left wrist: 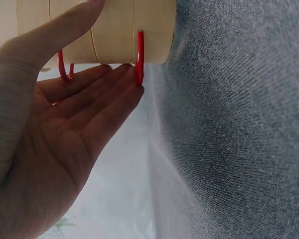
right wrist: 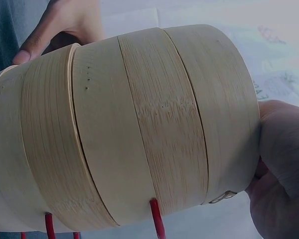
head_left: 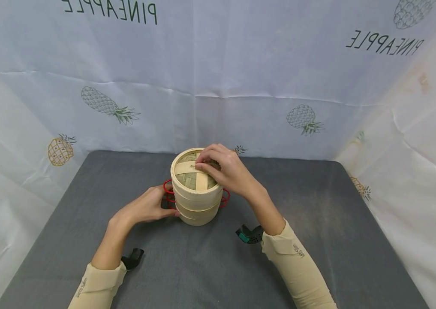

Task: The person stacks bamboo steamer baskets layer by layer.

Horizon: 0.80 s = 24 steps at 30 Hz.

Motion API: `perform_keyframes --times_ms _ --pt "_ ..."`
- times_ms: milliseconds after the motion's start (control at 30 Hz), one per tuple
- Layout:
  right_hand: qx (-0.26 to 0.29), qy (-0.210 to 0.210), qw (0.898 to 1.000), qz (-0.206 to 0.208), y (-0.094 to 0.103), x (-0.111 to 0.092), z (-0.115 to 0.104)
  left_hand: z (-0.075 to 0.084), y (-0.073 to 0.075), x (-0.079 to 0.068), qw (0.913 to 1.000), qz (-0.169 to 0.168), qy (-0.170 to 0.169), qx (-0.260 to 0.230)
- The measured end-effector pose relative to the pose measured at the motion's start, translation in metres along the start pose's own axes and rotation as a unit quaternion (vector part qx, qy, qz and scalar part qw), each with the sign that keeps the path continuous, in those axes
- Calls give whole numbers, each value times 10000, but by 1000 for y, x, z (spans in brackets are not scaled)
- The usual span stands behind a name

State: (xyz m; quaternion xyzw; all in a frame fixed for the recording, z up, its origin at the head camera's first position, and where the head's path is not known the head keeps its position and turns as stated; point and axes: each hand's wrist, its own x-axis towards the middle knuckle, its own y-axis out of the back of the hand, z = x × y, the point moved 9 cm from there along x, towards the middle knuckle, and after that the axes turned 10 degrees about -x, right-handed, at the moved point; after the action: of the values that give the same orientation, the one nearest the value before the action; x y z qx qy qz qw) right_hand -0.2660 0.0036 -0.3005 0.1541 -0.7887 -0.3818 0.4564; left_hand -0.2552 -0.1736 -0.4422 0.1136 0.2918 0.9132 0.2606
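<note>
A round bamboo steamer [head_left: 197, 205] stands upright on the table, its tiers stacked under a woven lid [head_left: 187, 180] with crossed bamboo strips. Red loop handles [left wrist: 140, 57] stick out at its sides. My left hand [head_left: 149, 206] holds the steamer's left side, the thumb along the wall and the fingers reaching behind, by the red loops. Over the lid is my right hand [head_left: 228, 168], thumb and fingertips pinching the strips near the middle. In the right wrist view the lid's edge hides those fingertips. The lid sits on the top tier.
The dark grey table [head_left: 299, 206] extends around the steamer on both sides. Behind it hangs a pale curtain [head_left: 218, 60] printed with pineapples, close to the table's back edge. Black devices [head_left: 249, 234] are worn at both wrists.
</note>
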Motion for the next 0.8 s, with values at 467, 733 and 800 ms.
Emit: perform_keyframes --times_ms 467,733,800 --pt "78 -165 9998 36 4 1 3 0 0 0 10000 -1 -17 -46" --pt "-9 -124 9998 168 14 -3 4 1 0 1 10000 35 26 53" --pt "-20 -98 9997 228 18 -6 5 0 1 0 10000 45 56 48"
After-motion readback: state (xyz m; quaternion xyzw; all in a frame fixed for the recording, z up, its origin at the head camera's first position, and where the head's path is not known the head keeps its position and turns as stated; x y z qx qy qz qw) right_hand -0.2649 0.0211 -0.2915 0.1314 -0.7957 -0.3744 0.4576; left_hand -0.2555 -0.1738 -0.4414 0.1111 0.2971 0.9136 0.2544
